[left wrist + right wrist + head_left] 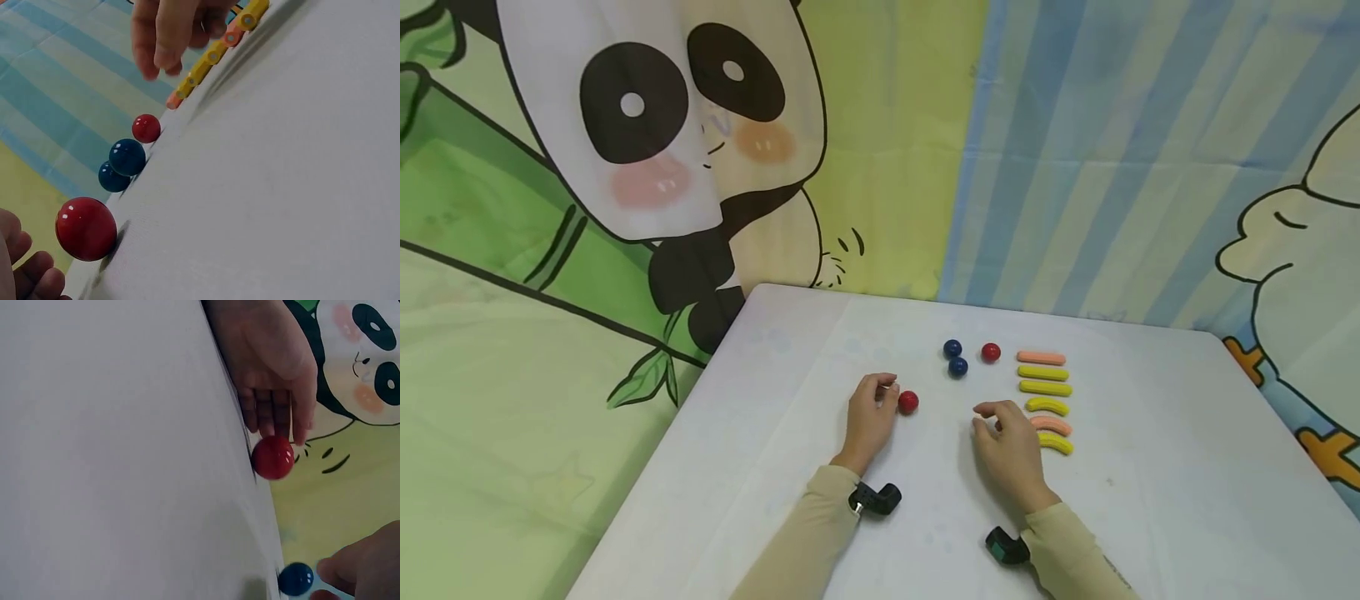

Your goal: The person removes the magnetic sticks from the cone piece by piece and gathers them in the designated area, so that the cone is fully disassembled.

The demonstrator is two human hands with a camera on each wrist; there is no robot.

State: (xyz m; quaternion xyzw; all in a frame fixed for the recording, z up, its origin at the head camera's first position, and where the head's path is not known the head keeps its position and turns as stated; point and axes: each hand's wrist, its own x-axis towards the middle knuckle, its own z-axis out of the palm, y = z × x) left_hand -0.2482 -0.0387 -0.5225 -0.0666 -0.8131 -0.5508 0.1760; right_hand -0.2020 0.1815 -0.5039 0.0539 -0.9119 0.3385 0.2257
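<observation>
My left hand [868, 423] is beside a red ball [907, 402] on the white table, its fingers loosely bent. In the left wrist view, a small gap separates the fingertips from that red ball [86, 229]. Over the table to the right is my right hand [1009, 450], fingers slightly bent and holding nothing. A column of straight and curved sticks lies just beyond it, among them a curved yellow stick [1047, 406] and a curved orange-pink stick [1051, 425]. The right hand partly covers the nearest yellow stick [1056, 442].
Farther back sit two dark blue balls [952, 348] and another red ball [991, 352]. Straight sticks, one orange-pink [1041, 357] and two yellow [1043, 373], form the column's far end. A printed panda curtain [887, 167] hangs behind the table [1187, 467].
</observation>
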